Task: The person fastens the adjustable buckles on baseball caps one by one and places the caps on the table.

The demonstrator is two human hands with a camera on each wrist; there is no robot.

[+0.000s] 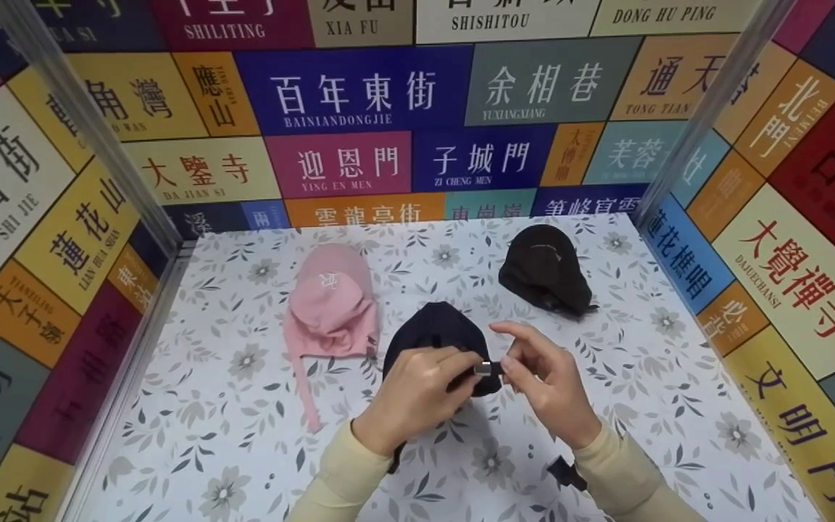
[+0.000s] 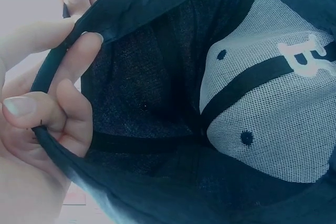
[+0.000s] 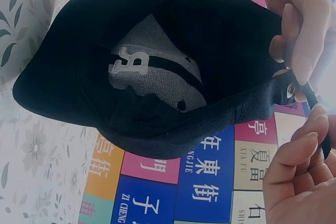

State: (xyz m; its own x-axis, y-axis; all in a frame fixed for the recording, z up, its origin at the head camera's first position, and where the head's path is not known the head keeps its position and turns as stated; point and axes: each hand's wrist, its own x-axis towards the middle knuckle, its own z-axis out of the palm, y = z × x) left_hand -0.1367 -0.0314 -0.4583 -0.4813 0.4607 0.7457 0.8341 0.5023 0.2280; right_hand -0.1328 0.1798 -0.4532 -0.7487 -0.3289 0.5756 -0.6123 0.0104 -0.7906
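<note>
A dark baseball cap (image 1: 435,326) is held above the table in the head view. My left hand (image 1: 417,384) grips its back edge; in the left wrist view the fingers (image 2: 73,103) curl round the strap and rim. Inside the cap (image 3: 157,77) show white mesh and the back of a letter patch (image 3: 128,62). A small metal buckle (image 1: 485,369) sits at my left fingertips. My right hand (image 1: 544,377) pinches the dark strap (image 3: 326,145) beside the buckle between thumb and finger, its index finger raised in the head view.
A pink cap (image 1: 332,304) lies to the left, its strap (image 1: 305,395) trailing toward me. A dark brown cap (image 1: 546,268) lies at the back right. Both are on a floral-patterned table (image 1: 243,435), enclosed by walls of colourful name signs (image 1: 352,87).
</note>
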